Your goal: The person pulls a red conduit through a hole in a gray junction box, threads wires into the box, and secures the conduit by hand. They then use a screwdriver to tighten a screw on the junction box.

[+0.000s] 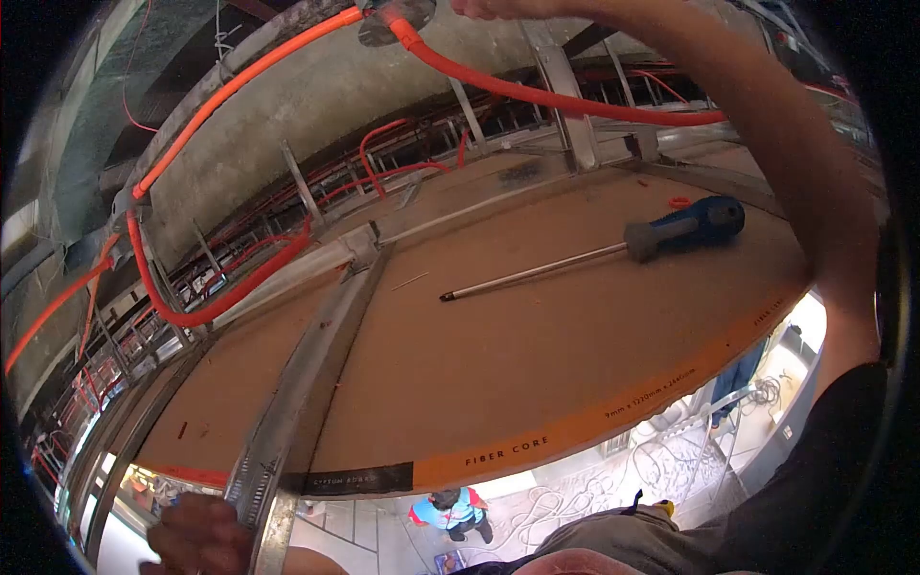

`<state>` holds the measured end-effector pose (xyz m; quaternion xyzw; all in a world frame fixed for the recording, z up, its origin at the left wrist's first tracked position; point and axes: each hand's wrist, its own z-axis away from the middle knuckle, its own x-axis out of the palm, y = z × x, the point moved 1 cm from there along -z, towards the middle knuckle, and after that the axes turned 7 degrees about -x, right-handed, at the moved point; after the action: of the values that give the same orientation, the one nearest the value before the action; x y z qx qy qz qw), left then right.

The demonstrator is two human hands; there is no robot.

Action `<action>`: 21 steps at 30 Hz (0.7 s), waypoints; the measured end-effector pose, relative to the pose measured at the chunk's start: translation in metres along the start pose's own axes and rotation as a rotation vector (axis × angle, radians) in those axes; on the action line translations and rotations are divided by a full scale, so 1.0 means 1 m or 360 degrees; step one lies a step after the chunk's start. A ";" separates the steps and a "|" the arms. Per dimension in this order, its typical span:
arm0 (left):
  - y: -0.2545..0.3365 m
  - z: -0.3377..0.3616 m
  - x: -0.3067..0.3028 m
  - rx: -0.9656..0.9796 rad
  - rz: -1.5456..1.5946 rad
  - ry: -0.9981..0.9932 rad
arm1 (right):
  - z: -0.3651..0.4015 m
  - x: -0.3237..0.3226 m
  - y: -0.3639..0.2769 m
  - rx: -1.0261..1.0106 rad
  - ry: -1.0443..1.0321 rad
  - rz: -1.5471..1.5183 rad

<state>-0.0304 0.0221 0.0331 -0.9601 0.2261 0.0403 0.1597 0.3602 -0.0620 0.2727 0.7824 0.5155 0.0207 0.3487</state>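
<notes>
My left hand (pixel 198 534) is closed at the lower left, its fingers curled at the end of a metal ceiling channel (pixel 305 383), with the forearm passing behind it. My right hand (pixel 508 8) reaches to the top edge, beside a round junction box (pixel 395 21). Its fingers look bent together; the frame cuts off part of them, and what they hold cannot be made out. Orange conduit (pixel 259 77) and red flexible conduit (pixel 565 103) meet at that box. A screwdriver (pixel 685 228) with a blue and grey handle lies on the brown gypsum board (pixel 460 374), touched by neither hand.
A concrete beam (pixel 335 125) runs behind the board. Metal hangers (pixel 565 96) and another red conduit loop (pixel 225 305) stand around it. Far below, a person in a blue and red top (pixel 448 510) is on the floor, near coiled cables (pixel 575 503) and a ladder (pixel 733 412).
</notes>
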 end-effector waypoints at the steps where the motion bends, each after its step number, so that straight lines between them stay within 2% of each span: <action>1: -0.004 -0.005 -0.002 -0.0060 -0.0034 0.0000 | 0.005 0.005 0.005 0.0023 -0.0061 -0.0017; 3: -0.011 -0.012 -0.007 -0.0224 -0.0129 -0.0019 | 0.011 0.020 0.013 0.0044 -0.0120 -0.0034; 5: -0.020 -0.022 -0.006 -0.0352 -0.0175 -0.0088 | 0.010 0.042 0.034 -0.0057 -0.0015 0.0113; 7: -0.021 -0.024 -0.009 -0.0471 -0.0181 -0.0196 | 0.010 0.039 0.035 -0.0058 -0.0021 0.0020; 9: -0.024 -0.026 -0.008 -0.0541 -0.0120 -0.0291 | 0.010 0.035 0.031 0.0155 -0.0030 -0.0023; 10: -0.024 -0.025 -0.008 -0.0540 -0.0120 -0.0291 | 0.009 0.036 0.033 0.0155 -0.0029 -0.0022; 12: -0.024 -0.022 -0.005 -0.0779 0.0452 -0.0596 | 0.005 0.035 0.044 0.0263 -0.0042 -0.0034; 15: -0.014 -0.026 0.019 -0.0665 0.0537 -0.0482 | 0.005 0.032 0.055 0.0337 0.0098 0.0005; 16: -0.019 -0.028 0.013 -0.0523 0.0514 -0.0581 | 0.002 0.034 0.064 0.0342 0.0096 0.0012; 17: -0.016 -0.026 0.014 -0.0520 0.0522 -0.0584 | -0.003 0.037 0.075 0.0348 0.0070 -0.0111; 19: -0.008 -0.022 0.018 -0.0567 0.0371 -0.0342 | -0.006 0.040 0.086 0.0355 0.0045 -0.0233; 21: -0.007 -0.022 0.023 -0.0539 0.0372 -0.0316 | -0.006 0.038 0.089 0.0302 0.0246 -0.0214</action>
<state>-0.0072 0.0112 0.0520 -0.9318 0.3089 0.1901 0.0119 0.4466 -0.0477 0.3154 0.7716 0.5918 0.0087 0.2331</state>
